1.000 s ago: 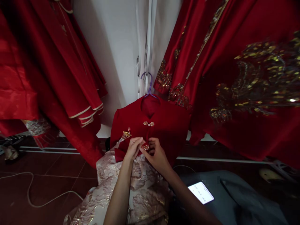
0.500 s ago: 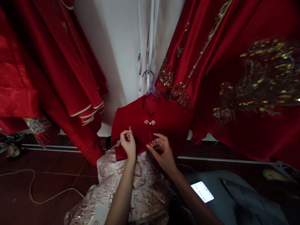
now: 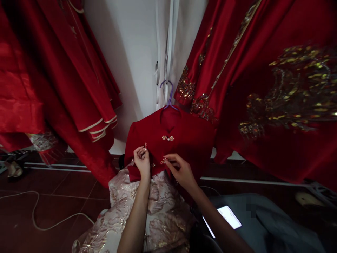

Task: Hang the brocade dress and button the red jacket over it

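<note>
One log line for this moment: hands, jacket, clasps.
left hand: at brooch, grip unclear | right hand: pinching lower clasp piece | red jacket: on purple hanger | upper clasp: fastened

One head-height view, forward and downward over both forearms, at close range to a red jacket.

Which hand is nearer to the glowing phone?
Right. In the picture, the right hand sits up and left of the phone; the left hand lies farther left, beyond the right one.
</note>
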Demonstrator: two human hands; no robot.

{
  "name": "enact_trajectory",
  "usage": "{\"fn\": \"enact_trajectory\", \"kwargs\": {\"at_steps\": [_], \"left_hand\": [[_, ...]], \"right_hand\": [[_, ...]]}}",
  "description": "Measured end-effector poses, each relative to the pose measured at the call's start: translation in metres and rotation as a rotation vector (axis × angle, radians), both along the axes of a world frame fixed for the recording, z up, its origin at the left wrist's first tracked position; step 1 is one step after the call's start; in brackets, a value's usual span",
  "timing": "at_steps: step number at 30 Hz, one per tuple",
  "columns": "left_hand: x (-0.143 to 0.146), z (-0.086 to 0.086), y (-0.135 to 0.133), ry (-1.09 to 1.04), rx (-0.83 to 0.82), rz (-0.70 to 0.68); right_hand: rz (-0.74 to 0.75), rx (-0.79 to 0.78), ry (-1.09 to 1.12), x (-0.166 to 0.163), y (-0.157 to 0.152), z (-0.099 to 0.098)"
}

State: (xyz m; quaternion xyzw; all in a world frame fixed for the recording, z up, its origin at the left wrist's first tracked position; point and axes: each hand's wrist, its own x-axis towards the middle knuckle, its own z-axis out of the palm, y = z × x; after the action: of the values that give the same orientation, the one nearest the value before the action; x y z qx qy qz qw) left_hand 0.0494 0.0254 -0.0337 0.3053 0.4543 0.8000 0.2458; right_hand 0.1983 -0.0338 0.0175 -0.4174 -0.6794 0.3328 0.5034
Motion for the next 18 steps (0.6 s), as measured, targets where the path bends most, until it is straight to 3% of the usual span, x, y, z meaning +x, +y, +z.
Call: {"fn": "enact_trajectory", "kwargs": {"at_steps": [7, 12, 18], "left_hand": [[-0.003, -0.002, -0.002, -0.001, -0.026, -0.081], [-0.005, -0.007, 0.001, -0.063, -0.026, -0.134], [-0.003, -0.003, -0.001, -0.076, -0.024, -0.068]], "right_hand": [[0.07, -0.039, 0.307, -0.038, 0.04, 0.024], [-0.026, -0.038, 0.258, -0.067, 0.069, -0.002], [-0.107, 0.007, 0.276, -0.074, 0.07, -0.023]]}}
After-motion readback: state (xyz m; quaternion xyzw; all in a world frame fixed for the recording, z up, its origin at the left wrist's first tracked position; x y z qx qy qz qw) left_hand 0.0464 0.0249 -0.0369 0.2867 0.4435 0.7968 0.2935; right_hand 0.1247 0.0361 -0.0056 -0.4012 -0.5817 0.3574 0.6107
